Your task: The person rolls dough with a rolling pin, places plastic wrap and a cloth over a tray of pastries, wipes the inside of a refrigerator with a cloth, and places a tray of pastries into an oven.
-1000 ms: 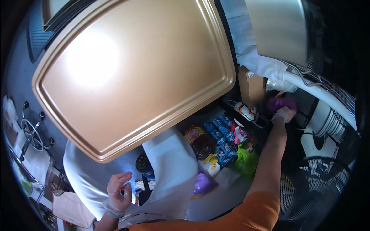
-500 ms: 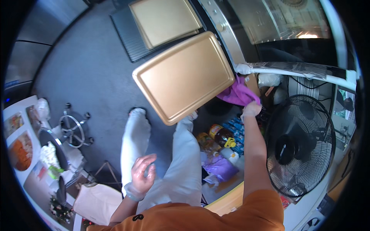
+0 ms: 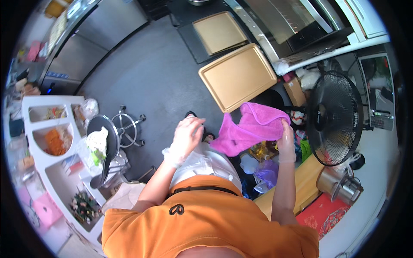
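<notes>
Magenta cloth (image 3: 251, 129) hangs from the right hand (image 3: 286, 137), which grips its edge; the gloved left hand (image 3: 186, 136) hovers half-curled and empty beside it, near the gold tray (image 3: 236, 76).

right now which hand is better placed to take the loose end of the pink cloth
Left, probably. The left hand is free, close beside the hanging end of the pink cloth, while the right hand already grips its other edge.

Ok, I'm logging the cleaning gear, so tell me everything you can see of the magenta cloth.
The magenta terry-like cloth looks soft, fluffy and crumpled, hanging in folds in mid-air. The gloved right hand pinches its right edge; the gloved left hand is near its left corner, contact unclear. It hangs before the tan rectangular metal tray.
</notes>
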{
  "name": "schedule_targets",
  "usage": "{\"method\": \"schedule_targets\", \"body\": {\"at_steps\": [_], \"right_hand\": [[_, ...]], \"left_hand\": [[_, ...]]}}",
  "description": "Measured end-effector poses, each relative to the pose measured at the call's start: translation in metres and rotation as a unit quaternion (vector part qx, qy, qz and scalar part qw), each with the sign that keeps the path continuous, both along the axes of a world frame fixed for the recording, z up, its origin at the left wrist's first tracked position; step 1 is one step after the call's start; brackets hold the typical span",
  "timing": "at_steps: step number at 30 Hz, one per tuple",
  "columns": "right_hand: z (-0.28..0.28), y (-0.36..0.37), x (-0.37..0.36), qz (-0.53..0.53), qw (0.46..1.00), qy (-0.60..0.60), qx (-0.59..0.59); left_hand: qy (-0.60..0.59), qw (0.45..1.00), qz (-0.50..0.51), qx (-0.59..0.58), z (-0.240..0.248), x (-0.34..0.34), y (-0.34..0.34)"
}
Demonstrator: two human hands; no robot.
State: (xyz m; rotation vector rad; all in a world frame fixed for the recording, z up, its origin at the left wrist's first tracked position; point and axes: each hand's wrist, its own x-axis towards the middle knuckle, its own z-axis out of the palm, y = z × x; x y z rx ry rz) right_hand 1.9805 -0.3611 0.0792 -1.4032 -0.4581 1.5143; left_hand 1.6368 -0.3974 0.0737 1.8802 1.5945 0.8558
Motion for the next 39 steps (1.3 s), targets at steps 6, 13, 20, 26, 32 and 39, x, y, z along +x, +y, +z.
{"method": "schedule_targets", "body": {"at_steps": [6,13,20,26,32,39], "right_hand": [[0.056,-0.027,-0.105,0.050,0.993,0.096,0.040],[0.106,-0.024,-0.228,0.057,0.985,0.061,0.151],[0.123,0.066,-0.401,0.113,0.966,0.084,0.217],[0.159,0.124,-0.563,0.188,0.954,0.133,0.192],[0.194,0.198,-0.695,0.208,0.943,0.074,0.250],[0.173,0.351,-0.815,0.221,0.920,-0.104,0.307]], "left_hand": [[0.096,0.984,-0.114,-0.098,-0.045,0.006,-0.048],[0.050,0.996,-0.059,-0.048,-0.085,-0.059,-0.048],[0.020,0.985,0.171,0.023,-0.059,-0.257,-0.023],[-0.045,0.940,0.333,0.059,-0.031,-0.399,-0.004],[0.051,0.903,0.409,0.120,0.013,-0.543,0.028],[0.162,0.884,0.391,0.197,0.134,-0.712,0.087]]}}
